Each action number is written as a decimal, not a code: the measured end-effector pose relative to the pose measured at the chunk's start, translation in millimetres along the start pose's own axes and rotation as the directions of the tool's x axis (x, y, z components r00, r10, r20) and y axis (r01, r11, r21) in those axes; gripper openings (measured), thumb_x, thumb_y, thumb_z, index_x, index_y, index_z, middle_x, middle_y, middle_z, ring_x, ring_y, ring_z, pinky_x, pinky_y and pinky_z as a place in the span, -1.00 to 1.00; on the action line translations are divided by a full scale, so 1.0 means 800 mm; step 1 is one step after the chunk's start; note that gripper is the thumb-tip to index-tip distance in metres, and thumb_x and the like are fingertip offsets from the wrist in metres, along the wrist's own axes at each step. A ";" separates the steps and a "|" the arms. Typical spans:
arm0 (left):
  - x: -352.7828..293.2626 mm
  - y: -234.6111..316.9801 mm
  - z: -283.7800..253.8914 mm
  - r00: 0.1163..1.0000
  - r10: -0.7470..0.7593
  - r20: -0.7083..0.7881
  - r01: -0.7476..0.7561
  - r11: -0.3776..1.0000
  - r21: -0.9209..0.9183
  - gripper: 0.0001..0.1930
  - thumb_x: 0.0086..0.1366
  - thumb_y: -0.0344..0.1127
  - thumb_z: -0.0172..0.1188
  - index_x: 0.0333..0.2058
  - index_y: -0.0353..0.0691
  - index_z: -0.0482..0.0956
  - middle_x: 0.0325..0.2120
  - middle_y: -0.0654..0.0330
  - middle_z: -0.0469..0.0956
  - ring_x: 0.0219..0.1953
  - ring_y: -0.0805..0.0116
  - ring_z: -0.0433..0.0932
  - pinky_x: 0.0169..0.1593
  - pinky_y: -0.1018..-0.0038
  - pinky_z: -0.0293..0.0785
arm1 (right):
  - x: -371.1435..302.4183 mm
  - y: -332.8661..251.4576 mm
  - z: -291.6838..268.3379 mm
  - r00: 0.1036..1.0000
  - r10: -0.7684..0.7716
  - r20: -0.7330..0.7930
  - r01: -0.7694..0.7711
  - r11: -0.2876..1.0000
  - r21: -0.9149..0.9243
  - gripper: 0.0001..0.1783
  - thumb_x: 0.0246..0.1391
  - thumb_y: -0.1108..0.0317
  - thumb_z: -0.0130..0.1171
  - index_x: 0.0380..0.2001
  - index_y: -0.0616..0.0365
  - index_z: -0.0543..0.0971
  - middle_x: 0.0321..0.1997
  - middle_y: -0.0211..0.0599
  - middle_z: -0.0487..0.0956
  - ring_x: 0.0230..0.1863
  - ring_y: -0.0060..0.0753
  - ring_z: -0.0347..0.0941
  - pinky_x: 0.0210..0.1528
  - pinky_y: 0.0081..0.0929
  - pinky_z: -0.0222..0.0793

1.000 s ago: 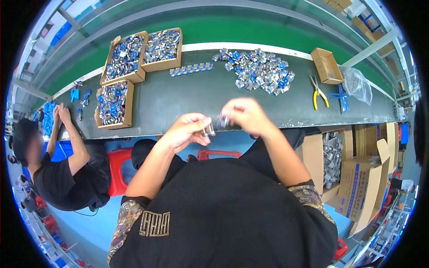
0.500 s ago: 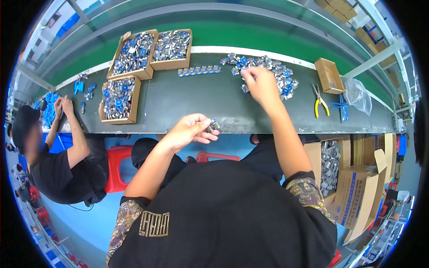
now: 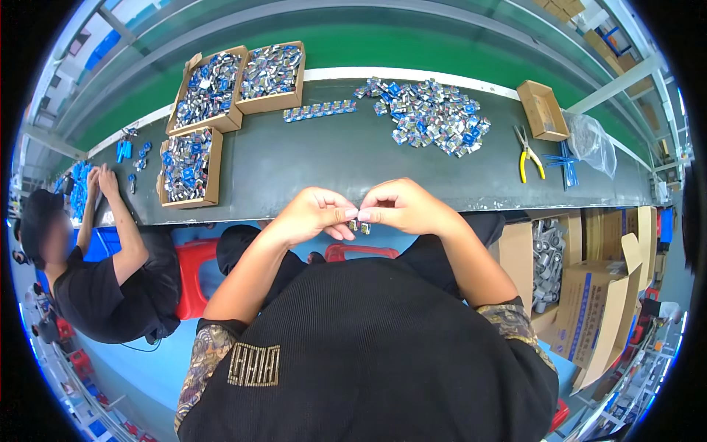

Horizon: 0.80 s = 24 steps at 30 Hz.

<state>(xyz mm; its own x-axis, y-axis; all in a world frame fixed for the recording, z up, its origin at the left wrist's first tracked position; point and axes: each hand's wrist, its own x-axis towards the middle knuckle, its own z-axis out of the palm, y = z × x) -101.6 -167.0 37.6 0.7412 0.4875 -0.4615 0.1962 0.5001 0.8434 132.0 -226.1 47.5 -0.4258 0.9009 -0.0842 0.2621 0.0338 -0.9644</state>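
Note:
My left hand (image 3: 315, 215) and my right hand (image 3: 406, 209) meet at the near edge of the bench, thumbs and fingers pinched together. Between the fingertips are small blocky metal-and-blue parts (image 3: 364, 227), partly covered by my fingers; their exact kind is too small to tell. Beyond my right hand a loose heap of similar small parts (image 3: 434, 114) is spread on the dark bench top (image 3: 294, 169). A straight row of such parts (image 3: 319, 110) lies to the left of the heap.
Three cardboard trays (image 3: 215, 173) of small parts stand at left. On the right are yellow-handled pliers (image 3: 529, 163), blue sticks (image 3: 565, 163), a small carton (image 3: 543, 110) and a plastic bag (image 3: 593, 147). A co-worker (image 3: 103, 265) sits at left; an open carton of grey fittings (image 3: 546, 265) stands below right.
My right hand has come back from the heap to my left hand, and its fingertips now touch the parts there. My left hand has moved only slightly.

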 end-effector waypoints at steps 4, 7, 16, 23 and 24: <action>-0.002 -0.008 -0.002 0.997 0.018 0.075 -0.023 0.998 0.065 -0.82 0.35 -0.29 0.26 -0.26 -0.32 0.64 -0.44 0.16 0.66 -0.50 0.42 0.66 -0.45 0.59 0.54 | 0.000 0.006 0.010 0.999 0.013 0.037 -0.015 0.999 0.046 -0.71 0.23 0.19 0.22 -0.31 0.24 0.67 -0.45 -0.41 0.63 -0.42 -0.60 0.46 -0.33 -0.53 0.40; -0.009 -0.009 0.005 0.998 0.019 0.066 -0.018 1.000 -0.014 -0.82 0.34 -0.29 0.27 -0.29 -0.31 0.65 -0.50 0.22 0.64 -0.55 0.45 0.63 -0.45 0.58 0.53 | -0.003 0.012 0.012 0.993 0.110 0.042 -0.116 0.964 0.240 -0.71 0.26 0.22 0.20 -0.30 0.27 0.65 -0.42 -0.40 0.63 -0.38 -0.59 0.49 -0.28 -0.54 0.43; -0.009 -0.010 0.010 0.995 0.095 -0.031 -0.093 0.994 0.054 -0.83 0.34 -0.30 0.27 -0.32 -0.31 0.63 -0.49 0.20 0.64 -0.53 0.45 0.64 -0.43 0.57 0.55 | -0.009 0.006 0.019 0.996 0.069 0.062 -0.075 0.993 0.096 -0.75 0.26 0.28 0.20 -0.33 0.29 0.64 -0.41 -0.38 0.62 -0.38 -0.58 0.47 -0.27 -0.53 0.42; 0.004 -0.001 0.003 0.997 -0.015 0.078 0.032 0.973 -0.230 -0.78 0.32 -0.21 0.28 -0.30 -0.27 0.61 -0.48 0.19 0.63 -0.54 0.39 0.64 -0.40 0.50 0.60 | -0.009 0.044 0.021 1.000 -0.029 0.002 0.024 0.872 0.489 -0.77 0.24 0.27 0.23 -0.29 0.27 0.64 -0.34 -0.36 0.63 -0.36 -0.59 0.49 -0.28 -0.54 0.43; 0.013 0.004 0.002 0.997 -0.011 0.083 0.030 0.973 -0.228 -0.78 0.32 -0.21 0.28 -0.30 -0.27 0.61 -0.48 0.19 0.63 -0.54 0.39 0.64 -0.40 0.50 0.60 | -0.009 0.043 0.012 1.000 0.022 -0.021 -0.009 0.880 0.476 -0.78 0.24 0.28 0.23 -0.29 0.25 0.65 -0.35 -0.38 0.63 -0.36 -0.60 0.49 -0.29 -0.56 0.44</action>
<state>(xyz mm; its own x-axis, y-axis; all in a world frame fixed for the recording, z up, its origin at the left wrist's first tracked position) -92.1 -161.2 35.5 0.7894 0.4211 -0.4466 0.0670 0.6642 0.7446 135.8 -235.9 12.2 -0.4011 0.9105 -0.1003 -0.1773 -0.1846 -0.9667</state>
